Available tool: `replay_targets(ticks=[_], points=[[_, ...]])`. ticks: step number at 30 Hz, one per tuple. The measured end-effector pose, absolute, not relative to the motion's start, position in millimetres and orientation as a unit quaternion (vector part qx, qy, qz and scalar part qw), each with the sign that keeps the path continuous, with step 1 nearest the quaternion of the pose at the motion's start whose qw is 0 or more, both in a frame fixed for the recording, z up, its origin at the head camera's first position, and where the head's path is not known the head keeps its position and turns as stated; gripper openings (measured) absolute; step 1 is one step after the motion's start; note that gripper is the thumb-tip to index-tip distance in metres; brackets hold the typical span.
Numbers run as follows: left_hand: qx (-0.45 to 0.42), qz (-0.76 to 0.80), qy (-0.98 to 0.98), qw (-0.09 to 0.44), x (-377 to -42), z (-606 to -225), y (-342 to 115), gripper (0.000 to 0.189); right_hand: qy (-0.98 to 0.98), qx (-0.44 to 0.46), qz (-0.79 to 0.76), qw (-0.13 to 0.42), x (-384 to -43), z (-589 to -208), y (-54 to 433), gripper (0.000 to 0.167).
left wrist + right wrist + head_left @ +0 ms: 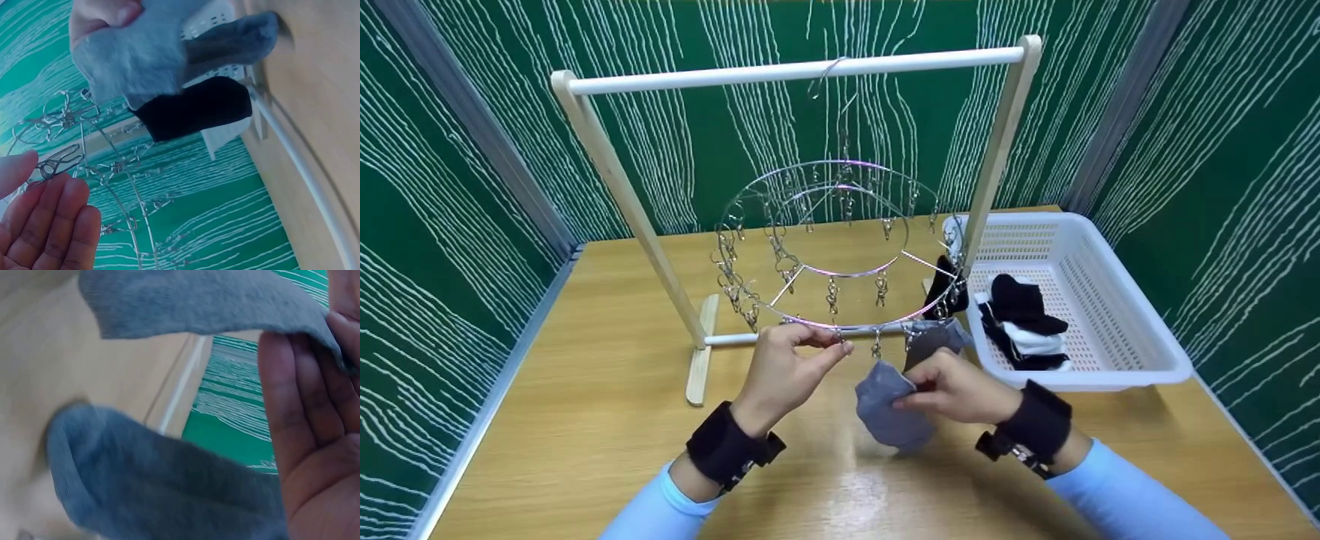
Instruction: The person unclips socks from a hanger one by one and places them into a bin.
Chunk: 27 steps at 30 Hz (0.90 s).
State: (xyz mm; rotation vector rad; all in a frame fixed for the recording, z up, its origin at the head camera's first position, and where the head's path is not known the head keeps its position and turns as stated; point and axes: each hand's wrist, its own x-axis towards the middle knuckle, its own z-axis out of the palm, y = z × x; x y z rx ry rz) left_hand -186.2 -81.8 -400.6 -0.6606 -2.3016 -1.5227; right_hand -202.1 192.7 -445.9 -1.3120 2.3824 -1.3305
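Observation:
A round metal clip hanger (844, 275) hangs by its hook from a rack. My left hand (787, 375) is at its front rim, pinching a small wire clip (56, 162) between thumb and index finger. Just to the right, my right hand (960, 386) pinches the edge of a grey sock (885, 409), which dangles below the rim. Behind that hand a second grey sock (937, 341) hangs from the hanger; the right wrist view shows this hanging sock (157, 478) below the held one. A black sock (197, 109) hangs farther along the ring.
The rack's white rod (735, 76) spans two wooden legs, with a lower bar (731, 340) near the table. At the right stands a white plastic basket (1125, 315) holding black and white socks (1027, 304). Green walls with white lines enclose the wooden table (607, 450).

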Motion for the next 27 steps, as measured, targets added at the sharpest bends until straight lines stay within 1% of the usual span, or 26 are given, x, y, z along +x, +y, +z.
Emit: replay_targets(ticks=[4, 6, 9, 14, 17, 20, 24, 27], points=[[-0.213, -0.523, -0.813, 0.145, -184.7, -400.1, -83.6, 0.009, 0.789, -0.432, -0.43, 0.078, -199.5, -432.9, 204.2, 0.021], [-0.209, -0.521, -0.815, 0.143, -184.5, -400.2, -84.1, 0.01, 0.791, -0.428, -0.428, 0.087, -197.6, -427.2, 209.4, 0.012], [-0.205, -0.519, -0.818, 0.141, -184.5, -400.4, -84.9, 0.011, 0.796, -0.421, -0.424, 0.1, -195.1, -420.0, 218.2, 0.005], [-0.204, -0.521, -0.817, 0.14, -184.8, -401.3, -86.4, 0.012, 0.795, -0.412, -0.432, 0.109, -195.5, -407.7, 234.8, 0.005], [-0.205, -0.523, -0.815, 0.14, -184.9, -401.4, -86.9, 0.012, 0.79, -0.421, -0.434, 0.096, -197.8, -398.4, 246.3, 0.007], [-0.204, -0.524, -0.815, 0.142, -184.8, -401.3, -87.3, 0.012, 0.78, -0.435, -0.444, 0.07, -200.7, -389.8, 258.9, 0.008], [-0.201, -0.524, -0.815, 0.144, -185.2, -402.2, -87.9, 0.012, 0.756, -0.445, -0.479, 0.025, -204.5, -379.1, 275.3, 0.022], [-0.2, -0.525, -0.815, 0.144, -185.4, -403.0, -88.0, 0.013, 0.751, -0.421, -0.508, -0.005, -206.7, -371.5, 287.0, 0.031]])
